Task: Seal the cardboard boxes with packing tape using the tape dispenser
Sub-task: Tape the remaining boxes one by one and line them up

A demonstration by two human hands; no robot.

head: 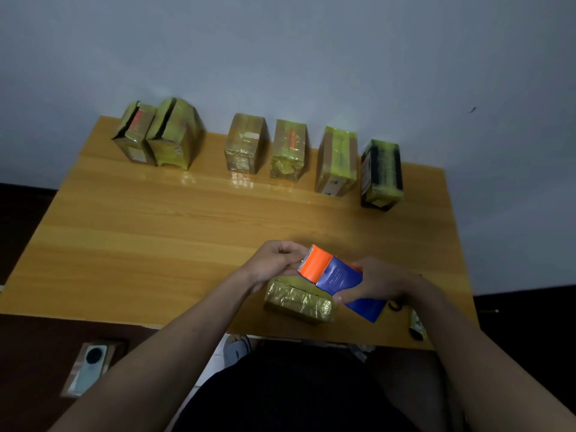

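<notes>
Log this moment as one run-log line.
right hand: grips dispenser | left hand: pinches at its orange end | box: on table under dispenser | six boxes at far edge

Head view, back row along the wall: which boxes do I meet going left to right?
Two touching tape-wrapped boxes with split-open tops → brown taped box → taped box with orange label → brown box with yellowish tape strip → black box under yellowish tape.

A single head-worn view looks forward and steeply down, close over the table (156,232).
</notes>
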